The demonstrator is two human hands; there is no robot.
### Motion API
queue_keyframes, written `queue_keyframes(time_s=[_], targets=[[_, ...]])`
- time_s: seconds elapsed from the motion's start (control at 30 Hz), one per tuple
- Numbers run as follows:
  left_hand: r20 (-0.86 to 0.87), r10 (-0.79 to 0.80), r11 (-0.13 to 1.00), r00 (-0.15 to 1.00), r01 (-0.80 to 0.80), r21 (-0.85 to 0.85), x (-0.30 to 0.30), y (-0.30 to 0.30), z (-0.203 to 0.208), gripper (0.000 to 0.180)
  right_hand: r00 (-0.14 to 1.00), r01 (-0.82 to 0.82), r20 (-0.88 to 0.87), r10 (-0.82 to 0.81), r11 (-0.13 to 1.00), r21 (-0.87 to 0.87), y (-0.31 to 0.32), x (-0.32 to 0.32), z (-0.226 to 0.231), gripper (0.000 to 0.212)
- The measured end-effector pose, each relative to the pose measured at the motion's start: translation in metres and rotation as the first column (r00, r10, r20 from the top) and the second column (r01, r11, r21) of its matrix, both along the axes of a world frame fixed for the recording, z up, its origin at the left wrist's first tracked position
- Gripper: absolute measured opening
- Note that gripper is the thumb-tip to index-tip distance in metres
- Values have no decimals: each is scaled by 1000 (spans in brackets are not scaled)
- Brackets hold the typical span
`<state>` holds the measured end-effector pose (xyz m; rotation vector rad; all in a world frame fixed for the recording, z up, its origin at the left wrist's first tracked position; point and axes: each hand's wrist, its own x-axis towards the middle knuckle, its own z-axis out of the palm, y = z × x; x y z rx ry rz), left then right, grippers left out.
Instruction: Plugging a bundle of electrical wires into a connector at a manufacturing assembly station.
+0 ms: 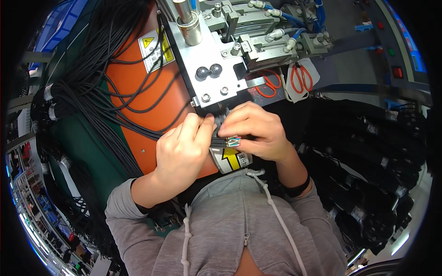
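My left hand (182,147) is closed round a bundle of thin black cables (147,132) that runs in from the left. The stripped ends of the bundle, with coloured wire tips (234,141), stick out between my two hands. My right hand (260,131) has its fingers curled and thumb bent round these ends. Both hands' fingertips meet just below the front edge of a metal machine plate (216,50). Something small and greyish shows between the fingertips, too blurred and covered to name.
An orange machine base (147,103) carries warning labels. Clamps with blue air hoses (294,20) stand at the far right, with red-handled scissors (301,79) near them. Thick black cable bundles (363,165) hang on the right. More cables (73,92) are gathered on the left.
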<state>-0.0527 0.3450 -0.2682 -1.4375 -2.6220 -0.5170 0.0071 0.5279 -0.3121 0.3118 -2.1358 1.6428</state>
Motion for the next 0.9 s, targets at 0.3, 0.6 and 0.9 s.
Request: queue_keyframes(time_s=[0.3,0.6,0.9], targets=[[-151,-226,819,962,271,506,-14,5,1,31,996,85,49,-81,993,-79,4,14,10,18],[-73,-257,792,964,254,555,-20,6,2,30,994,95,71,-88,990,-100,1,13,22,20],[-93,-264,808,960,272,522,-22,2,-4,21,981,168,149,-127,936,-309,-15,14,29,19]])
